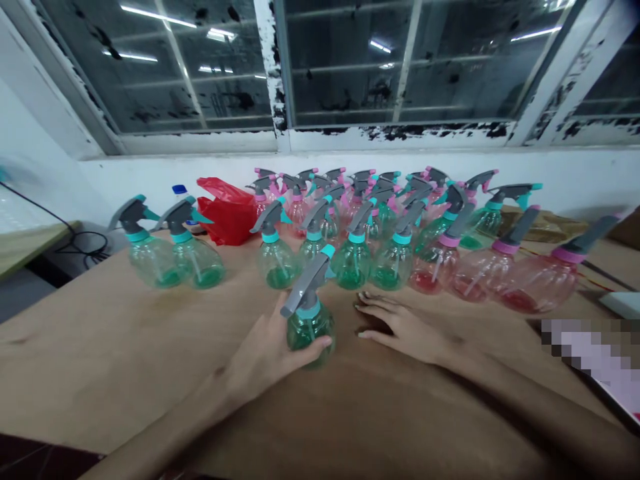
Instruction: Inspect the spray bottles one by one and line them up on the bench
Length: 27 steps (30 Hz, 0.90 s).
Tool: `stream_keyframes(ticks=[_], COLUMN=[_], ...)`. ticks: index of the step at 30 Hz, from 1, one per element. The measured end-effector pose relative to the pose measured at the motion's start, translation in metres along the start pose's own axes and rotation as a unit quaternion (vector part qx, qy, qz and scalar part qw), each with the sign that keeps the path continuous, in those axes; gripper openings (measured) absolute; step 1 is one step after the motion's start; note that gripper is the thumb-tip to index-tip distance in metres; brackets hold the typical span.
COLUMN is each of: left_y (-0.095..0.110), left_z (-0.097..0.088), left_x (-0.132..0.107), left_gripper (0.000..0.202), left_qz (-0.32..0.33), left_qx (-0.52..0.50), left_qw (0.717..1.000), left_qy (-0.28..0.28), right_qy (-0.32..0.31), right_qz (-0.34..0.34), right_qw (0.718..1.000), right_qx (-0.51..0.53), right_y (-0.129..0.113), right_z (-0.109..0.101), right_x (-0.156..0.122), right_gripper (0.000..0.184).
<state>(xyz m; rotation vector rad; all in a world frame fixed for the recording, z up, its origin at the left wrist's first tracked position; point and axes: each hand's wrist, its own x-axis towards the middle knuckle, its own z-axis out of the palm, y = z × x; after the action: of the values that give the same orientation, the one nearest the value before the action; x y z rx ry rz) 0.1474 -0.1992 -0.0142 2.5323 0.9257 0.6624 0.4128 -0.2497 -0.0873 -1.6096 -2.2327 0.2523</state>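
My left hand (267, 353) wraps round the body of a green spray bottle (307, 320) with a grey trigger head and teal collar, standing upright on the wooden table (125, 373). My right hand (400, 323) lies flat on the table just right of that bottle, fingers stretched out, holding nothing. Behind both hands stand several green spray bottles (353, 257) in rows, and several pink ones (480, 270) to the right.
Two more green spray bottles (173, 257) stand apart at the left. A red plastic bag (227, 210) lies at the back by the white wall under the window. A black cable (83, 243) runs at far left. A pale flat object (623, 303) sits at the right edge.
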Motion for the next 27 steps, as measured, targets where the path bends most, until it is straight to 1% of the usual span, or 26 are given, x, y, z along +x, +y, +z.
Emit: stream_keyframes(ticks=[2, 3, 6, 8, 9, 10, 12, 14, 16, 20, 24, 27], left_y=[-0.009, -0.016, -0.044, -0.066, -0.077, -0.087, -0.105, -0.118, -0.127, -0.133, -0.134, -0.136], left_z=[-0.007, -0.011, -0.028, -0.041, -0.048, -0.055, -0.067, -0.076, -0.08, -0.08, -0.079, -0.079], left_x=[-0.011, -0.017, -0.033, -0.04, -0.041, -0.042, -0.039, -0.032, -0.023, -0.005, 0.01, 0.018], left_gripper=[0.053, 0.051, 0.05, 0.052, 0.052, 0.053, 0.053, 0.053, 0.052, 0.054, 0.053, 0.053], left_qz=[-0.005, -0.009, -0.037, -0.059, -0.076, -0.084, -0.093, -0.083, -0.065, -0.041, -0.044, -0.05], left_qx=[0.013, 0.024, 0.086, 0.128, 0.131, 0.132, 0.143, 0.161, 0.162, 0.136, 0.11, 0.096], left_qw=[1.0, 0.999, 0.991, 0.982, 0.975, 0.972, 0.968, 0.969, 0.972, 0.977, 0.982, 0.983], left_qy=[0.012, 0.028, 0.096, 0.125, 0.161, 0.178, 0.185, 0.168, 0.154, 0.162, 0.149, 0.148], right_qy=[-0.017, -0.025, -0.02, 0.009, 0.023, 0.041, 0.068, 0.105, 0.134, 0.172, 0.172, 0.156], right_qz=[0.003, 0.003, -0.012, -0.019, -0.021, -0.022, -0.012, 0.016, 0.038, 0.05, 0.074, 0.095], right_qw=[1.0, 0.999, 0.999, 0.999, 0.999, 0.999, 0.998, 0.994, 0.99, 0.984, 0.982, 0.983], right_qx=[-0.015, -0.02, -0.029, -0.035, -0.031, -0.02, 0.014, 0.035, 0.033, 0.015, -0.012, -0.024], right_y=[-0.008, -0.013, -0.037, -0.057, -0.067, -0.077, -0.095, -0.109, -0.116, -0.121, -0.123, -0.125], right_z=[-0.006, -0.009, -0.019, -0.025, -0.028, -0.03, -0.032, -0.031, -0.028, -0.018, -0.011, -0.01], right_x=[0.005, 0.009, 0.024, 0.04, 0.048, 0.058, 0.078, 0.097, 0.114, 0.136, 0.148, 0.156], right_gripper=[0.055, 0.053, 0.049, 0.047, 0.045, 0.044, 0.043, 0.047, 0.051, 0.058, 0.066, 0.072])
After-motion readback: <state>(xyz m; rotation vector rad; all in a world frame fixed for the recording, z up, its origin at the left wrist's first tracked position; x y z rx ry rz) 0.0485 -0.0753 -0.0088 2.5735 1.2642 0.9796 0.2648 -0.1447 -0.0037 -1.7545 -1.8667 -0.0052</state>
